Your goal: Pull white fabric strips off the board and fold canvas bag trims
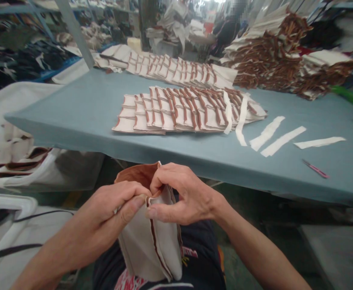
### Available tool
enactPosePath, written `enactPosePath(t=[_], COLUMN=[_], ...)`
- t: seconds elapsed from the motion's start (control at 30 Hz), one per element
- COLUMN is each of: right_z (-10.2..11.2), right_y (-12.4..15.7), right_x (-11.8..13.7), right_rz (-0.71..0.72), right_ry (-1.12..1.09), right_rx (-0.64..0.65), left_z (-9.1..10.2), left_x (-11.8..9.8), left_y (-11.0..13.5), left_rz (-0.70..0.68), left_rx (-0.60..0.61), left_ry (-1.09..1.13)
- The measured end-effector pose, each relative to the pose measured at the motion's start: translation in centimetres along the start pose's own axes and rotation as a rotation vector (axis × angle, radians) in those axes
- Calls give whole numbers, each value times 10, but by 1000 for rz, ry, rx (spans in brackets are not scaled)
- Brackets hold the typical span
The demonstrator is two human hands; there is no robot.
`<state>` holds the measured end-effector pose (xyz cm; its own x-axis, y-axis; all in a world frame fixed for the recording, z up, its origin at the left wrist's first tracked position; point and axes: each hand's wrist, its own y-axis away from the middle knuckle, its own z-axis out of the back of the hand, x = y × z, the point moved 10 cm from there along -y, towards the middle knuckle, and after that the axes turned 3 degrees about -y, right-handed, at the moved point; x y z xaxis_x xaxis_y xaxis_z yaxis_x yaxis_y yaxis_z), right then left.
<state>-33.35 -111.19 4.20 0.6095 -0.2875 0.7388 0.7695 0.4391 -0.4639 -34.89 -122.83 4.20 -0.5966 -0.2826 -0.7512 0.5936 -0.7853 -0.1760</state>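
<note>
A cream fabric pouch (pixel 137 245) with a brown lining and a brown-edged seam down its side hangs upright over my lap. My left hand (pixel 112 205) pinches its top rim just left of the seam. From the other side, my right hand (pixel 182 195) grips the same rim, thumb outside and fingers folded into the opening. Both hands nearly meet at the top of the seam. The fingers cover that part of the rim, and the pouch's inside is mostly hidden.
On the blue table (pixel 73 104) lie overlapping rows of cream and brown pieces (pixel 182 110), loose white strips (pixel 268 133) and pink thread snips (pixel 315 168). A tall stack of brown-edged pieces (pixel 269 52) stands at back right. White bins (pixel 43 169) flank the left.
</note>
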Motion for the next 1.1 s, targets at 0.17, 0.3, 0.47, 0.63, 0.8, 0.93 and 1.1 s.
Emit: enactPosePath(t=[0.17, 0.3, 0.47, 0.63, 0.8, 0.93, 1.1], right_z=[-2, -4, -4, -6, -7, -7, -5], right_y=[0, -2, -4, -3, -2, -3, -6], right_x=[-3, 2, 6, 7, 4, 3, 4], right_rz=[-16, 2, 21, 31, 12, 19, -5], right_ry=[-96, -74, -27, -67, -85, -91, -36], right_rx=[15, 13, -13, 37, 99, 136, 121], left_z=[2, 4, 2, 1, 3, 9, 15], left_x=[6, 4, 10, 20, 18, 16, 11], left_y=[4, 6, 8, 9, 13, 14, 16], left_rz=[63, 73, 123, 171, 150, 146, 115], left_rx=[-3, 5, -5, -41, 23, 1, -57], left_ry=[-10, 16, 69, 59, 73, 38, -60])
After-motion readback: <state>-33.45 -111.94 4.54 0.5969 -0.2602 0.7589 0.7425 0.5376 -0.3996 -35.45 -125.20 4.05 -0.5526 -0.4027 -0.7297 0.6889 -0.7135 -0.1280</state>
